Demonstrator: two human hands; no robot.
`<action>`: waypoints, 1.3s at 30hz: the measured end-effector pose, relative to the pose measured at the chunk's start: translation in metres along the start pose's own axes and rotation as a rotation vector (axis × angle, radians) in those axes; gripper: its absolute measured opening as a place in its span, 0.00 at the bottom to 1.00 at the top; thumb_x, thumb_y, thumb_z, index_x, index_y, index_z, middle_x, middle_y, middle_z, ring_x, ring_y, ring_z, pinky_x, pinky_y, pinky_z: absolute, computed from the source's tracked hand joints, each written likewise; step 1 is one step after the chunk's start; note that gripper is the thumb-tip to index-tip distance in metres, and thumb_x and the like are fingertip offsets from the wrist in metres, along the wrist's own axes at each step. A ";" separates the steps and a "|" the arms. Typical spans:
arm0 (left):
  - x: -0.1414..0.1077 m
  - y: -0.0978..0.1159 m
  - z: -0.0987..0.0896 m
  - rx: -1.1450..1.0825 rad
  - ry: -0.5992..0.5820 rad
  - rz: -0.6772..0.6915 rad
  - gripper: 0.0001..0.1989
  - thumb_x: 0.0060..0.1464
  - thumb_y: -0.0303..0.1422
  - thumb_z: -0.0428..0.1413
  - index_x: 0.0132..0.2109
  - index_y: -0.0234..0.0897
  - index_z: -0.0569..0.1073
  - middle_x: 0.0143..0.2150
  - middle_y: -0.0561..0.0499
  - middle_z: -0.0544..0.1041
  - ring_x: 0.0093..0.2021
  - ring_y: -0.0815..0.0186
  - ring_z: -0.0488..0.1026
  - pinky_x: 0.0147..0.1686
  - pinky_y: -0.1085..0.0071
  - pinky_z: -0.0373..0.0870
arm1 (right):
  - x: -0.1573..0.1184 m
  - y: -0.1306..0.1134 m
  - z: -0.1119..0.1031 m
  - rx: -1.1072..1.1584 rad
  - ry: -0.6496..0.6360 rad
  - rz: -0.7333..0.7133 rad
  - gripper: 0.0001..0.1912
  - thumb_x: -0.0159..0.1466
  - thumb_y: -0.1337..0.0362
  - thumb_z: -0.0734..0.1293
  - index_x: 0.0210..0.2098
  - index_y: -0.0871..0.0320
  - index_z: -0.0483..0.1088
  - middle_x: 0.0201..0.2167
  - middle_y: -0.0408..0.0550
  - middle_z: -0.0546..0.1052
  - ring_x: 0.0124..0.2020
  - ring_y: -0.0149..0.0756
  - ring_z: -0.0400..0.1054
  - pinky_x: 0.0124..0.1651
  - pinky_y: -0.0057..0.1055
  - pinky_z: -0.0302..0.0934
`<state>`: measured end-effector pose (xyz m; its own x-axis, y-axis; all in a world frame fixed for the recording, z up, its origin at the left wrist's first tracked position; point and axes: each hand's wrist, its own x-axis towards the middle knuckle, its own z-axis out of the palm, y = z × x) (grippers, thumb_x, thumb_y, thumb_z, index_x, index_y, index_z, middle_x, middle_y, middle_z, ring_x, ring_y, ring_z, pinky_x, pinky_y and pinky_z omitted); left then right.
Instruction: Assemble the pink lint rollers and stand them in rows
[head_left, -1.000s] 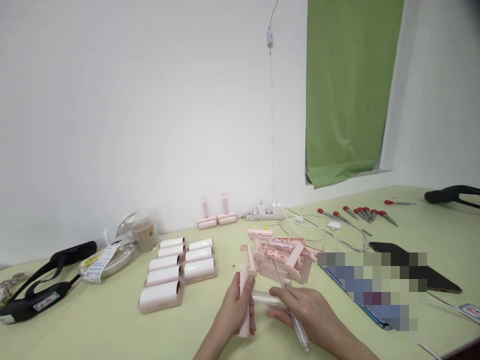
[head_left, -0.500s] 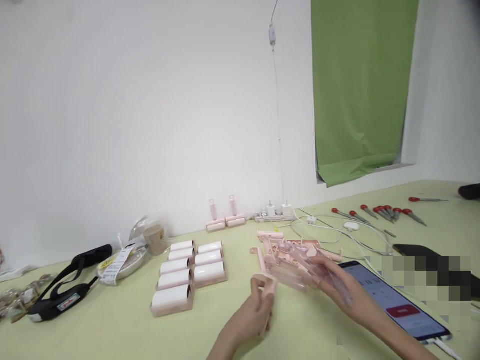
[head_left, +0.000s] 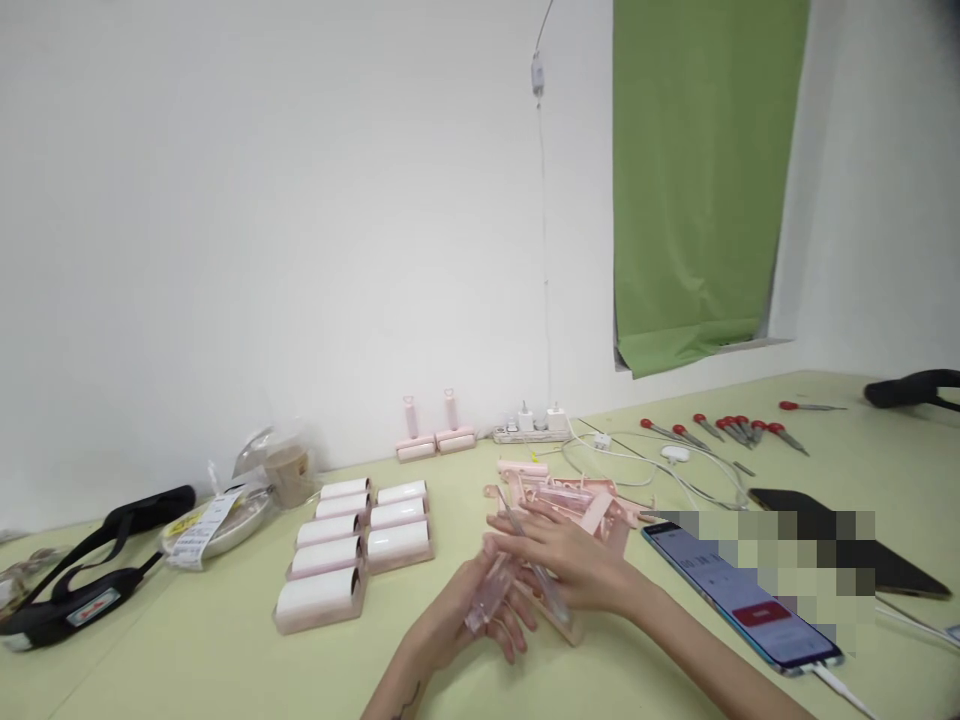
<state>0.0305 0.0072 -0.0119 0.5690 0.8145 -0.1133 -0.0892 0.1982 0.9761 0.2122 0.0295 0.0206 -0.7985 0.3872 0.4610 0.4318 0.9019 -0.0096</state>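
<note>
My left hand (head_left: 461, 615) is closed around a clear, pinkish plastic piece (head_left: 491, 592) at the lower middle. My right hand (head_left: 566, 560) lies over it from the right, holding a thin tool with a grey tip (head_left: 551, 592) that slants down between the hands. The two hands touch or nearly touch. Just behind them is a heap of pink plastic parts (head_left: 592, 500). Under my right hand a long pink part (head_left: 562, 622) partly shows on the table. What the right fingertips press against is partly hidden.
White rolls in pink holders (head_left: 319, 598) stand in two rows at left. Two small pink rollers (head_left: 416, 447) are by the wall. A phone (head_left: 739, 595), cables, red-ended tools (head_left: 787, 438) and a black tablet (head_left: 847, 540) lie right.
My right hand has moved left from the heap to my left hand. The left hand now holds the clear piece instead of a pink part. The view has shifted slightly right.
</note>
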 end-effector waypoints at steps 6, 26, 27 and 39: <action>-0.019 -0.008 -0.021 -0.183 0.400 0.216 0.18 0.47 0.44 0.49 0.41 0.38 0.61 0.19 0.60 0.65 0.14 0.74 0.63 0.12 0.79 0.59 | 0.022 -0.008 0.027 0.446 0.223 0.123 0.09 0.59 0.65 0.58 0.39 0.56 0.62 0.50 0.54 0.66 0.51 0.38 0.59 0.49 0.39 0.56; -0.021 -0.015 -0.017 0.348 0.213 0.130 0.08 0.48 0.34 0.45 0.34 0.36 0.64 0.15 0.63 0.53 0.12 0.77 0.46 0.11 0.80 0.45 | 0.012 -0.022 0.039 0.339 0.345 0.301 0.14 0.61 0.63 0.53 0.45 0.58 0.60 0.33 0.50 0.69 0.35 0.37 0.64 0.38 0.35 0.58; -0.022 -0.016 -0.015 0.443 0.236 0.146 0.07 0.48 0.35 0.46 0.31 0.36 0.63 0.16 0.62 0.52 0.14 0.77 0.48 0.14 0.80 0.46 | 0.013 -0.023 0.040 0.270 0.371 0.307 0.15 0.60 0.63 0.54 0.46 0.58 0.59 0.36 0.51 0.68 0.36 0.38 0.63 0.38 0.36 0.57; -0.032 -0.015 -0.008 1.196 0.298 0.224 0.10 0.46 0.32 0.48 0.20 0.38 0.56 0.16 0.59 0.54 0.17 0.73 0.51 0.20 0.76 0.44 | 0.013 -0.026 0.052 0.296 0.340 0.240 0.22 0.63 0.62 0.50 0.14 0.57 0.53 0.12 0.41 0.58 0.16 0.28 0.52 0.20 0.28 0.45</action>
<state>0.0068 -0.0173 -0.0249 0.4160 0.8890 0.1915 0.7261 -0.4515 0.5185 0.1687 0.0212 -0.0193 -0.4883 0.5504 0.6772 0.4095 0.8298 -0.3792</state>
